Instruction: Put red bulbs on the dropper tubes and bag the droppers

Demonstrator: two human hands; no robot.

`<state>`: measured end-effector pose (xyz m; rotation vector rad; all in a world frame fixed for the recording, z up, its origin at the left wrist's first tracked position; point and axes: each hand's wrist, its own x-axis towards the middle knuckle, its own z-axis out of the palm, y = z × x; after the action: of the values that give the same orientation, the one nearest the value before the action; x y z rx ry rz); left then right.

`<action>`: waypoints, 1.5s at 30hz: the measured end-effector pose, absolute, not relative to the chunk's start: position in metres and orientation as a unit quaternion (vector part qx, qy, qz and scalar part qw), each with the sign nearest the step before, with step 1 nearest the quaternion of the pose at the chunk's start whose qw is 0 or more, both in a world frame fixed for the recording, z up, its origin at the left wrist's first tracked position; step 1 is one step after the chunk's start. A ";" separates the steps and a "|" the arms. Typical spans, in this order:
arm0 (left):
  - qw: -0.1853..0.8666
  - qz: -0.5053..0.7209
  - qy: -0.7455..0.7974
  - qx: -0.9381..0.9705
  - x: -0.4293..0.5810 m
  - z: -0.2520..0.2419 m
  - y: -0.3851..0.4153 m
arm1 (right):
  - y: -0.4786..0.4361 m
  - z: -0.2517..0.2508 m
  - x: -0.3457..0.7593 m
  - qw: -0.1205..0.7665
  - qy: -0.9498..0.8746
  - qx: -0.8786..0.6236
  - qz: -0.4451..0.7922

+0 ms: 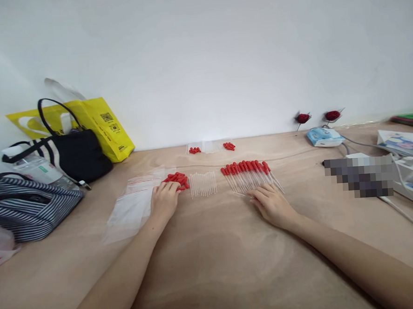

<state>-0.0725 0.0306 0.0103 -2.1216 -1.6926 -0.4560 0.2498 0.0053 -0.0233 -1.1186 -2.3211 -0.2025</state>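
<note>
Far left: striped pouch (31, 205); beside it a black bag (82, 155) and a clear container (41, 170), label too small to read. Behind, a yellow bag (112, 137) bears two QR codes (106, 117) and dark lettering, partly covered, illegible. Next, clear zip bags (128, 213) with red lines. Left hand (165, 200): fingers bent at the front of the pile of red bulbs (180, 178); cannot tell whether one is grasped. Centre: row of clear tubes (203, 184). Right of these, red-topped droppers (245, 166) lie in a row; right hand (270, 204) at their lower ends, fingers curved beside a thin tube (241, 194), grasp unclear. Right: blue-and-white packet (325, 137), print unreadable.
</note>
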 end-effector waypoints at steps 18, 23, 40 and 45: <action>-0.061 -0.269 -0.442 -0.854 0.001 -0.004 -0.017 | -0.004 -0.015 0.243 0.271 -0.880 -0.391 0.015; -0.057 -0.285 -0.425 -0.857 0.001 -0.011 -0.013 | -0.002 -0.019 0.243 0.286 -0.878 -0.381 0.032; -0.027 -0.297 -0.437 -0.849 0.005 -0.007 -0.014 | -0.010 -0.015 0.225 0.336 -0.841 -0.423 0.037; -0.033 -0.303 -0.432 -0.849 0.005 -0.007 -0.014 | -0.017 -0.011 0.213 0.338 -0.842 -0.419 0.039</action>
<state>0.0046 -0.0136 -0.0067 -2.7230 -1.3872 -0.9725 0.2128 -0.0173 -0.0105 -1.0910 -2.1937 0.1022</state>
